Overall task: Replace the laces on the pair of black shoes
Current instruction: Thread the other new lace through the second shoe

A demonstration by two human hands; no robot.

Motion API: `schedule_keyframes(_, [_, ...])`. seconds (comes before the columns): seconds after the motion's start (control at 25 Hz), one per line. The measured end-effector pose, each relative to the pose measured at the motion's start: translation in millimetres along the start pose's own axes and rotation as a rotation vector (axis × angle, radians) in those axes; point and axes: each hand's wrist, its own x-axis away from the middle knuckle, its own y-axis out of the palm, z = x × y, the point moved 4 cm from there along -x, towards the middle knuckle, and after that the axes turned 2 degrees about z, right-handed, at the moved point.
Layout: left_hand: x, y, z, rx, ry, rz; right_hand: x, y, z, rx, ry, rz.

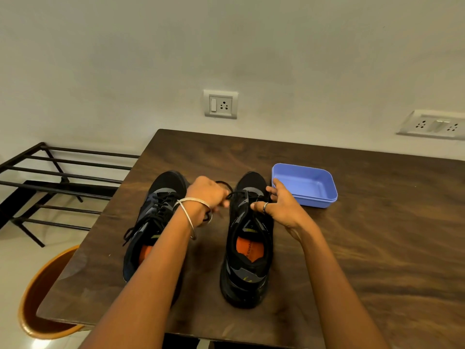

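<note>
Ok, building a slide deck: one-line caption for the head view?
Left hand pulls a lace from the right shoe while the right hand steadies it.

Bare wooden table (377,248) lies open right of and behind the blue tub (305,185). Left of the tub, touching-close, the right shoe (247,248) blocks; beyond it, a narrow gap, then the left shoe (151,222).

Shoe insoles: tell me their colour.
Orange, seen inside the right shoe and partly inside the left shoe, in the head view.

Single head-worn view, forward and down, close over the table (377,248).
</note>
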Motion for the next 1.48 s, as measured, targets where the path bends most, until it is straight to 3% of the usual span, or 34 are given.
schedule_keyframes(0.12, [-14.5,22.4,-27.1,-0.072,-0.076,-0.095,1.9,0.9,-2.4,-0.029,0.003,0.009])
schedule_keyframes(0.32, [-27.5,33.0,-39.7,-0.145,-0.119,-0.078,-0.5,0.5,-1.4,0.040,-0.001,0.040])
schedule_keyframes(0.44, [-20.1,30.9,-28.6,0.055,-0.267,-0.105,-1.4,-1.4,-1.3,0.027,-0.003,0.042])
schedule_keyframes(0.64, [-22.5,15.7,9.2,0.396,-0.008,0.046,2.5,-7.1,-5.8,0.030,0.007,0.054])
schedule_keyframes(0.76, [-7.3,8.1,34.8,0.625,0.042,0.034,8.6,-12.9,-18.1,-0.016,-0.114,0.158])
schedule_keyframes(0.84, [4.3,9.5,56.0,0.624,0.192,0.003,14.3,-13.7,-31.8,-0.214,-0.205,0.204])
schedule_keyframes(0.96, [25.9,23.0,83.1,0.581,0.427,-0.165,19.4,-10.3,-47.4,-0.693,-0.213,0.080])
schedule_keyframes(1.08, [31.9,41.4,85.6,0.282,0.553,-0.365,27.1,-16.2,-53.7,-1.076,-0.223,-0.130])
schedule_keyframes(1.16, [27.2,46.1,77.1,0.014,0.570,-0.424,33.2,-22.4,-54.2,-1.187,-0.256,-0.210])
schedule_keyframes(1.28, [13.6,31.1,64.8,-0.085,0.487,-0.285,29.0,-41.6,-48.8,-1.143,-0.370,-0.005])
schedule_keyframes(1.36, [-0.2,10.9,51.9,0.077,0.375,-0.041,24.8,-58.2,-38.7,-0.980,-0.403,0.265])
schedule_keyframes(1.48, [-14.1,-16.9,24.5,0.332,0.223,0.338,23.6,-77.4,-11.9,-0.689,-0.268,0.653])
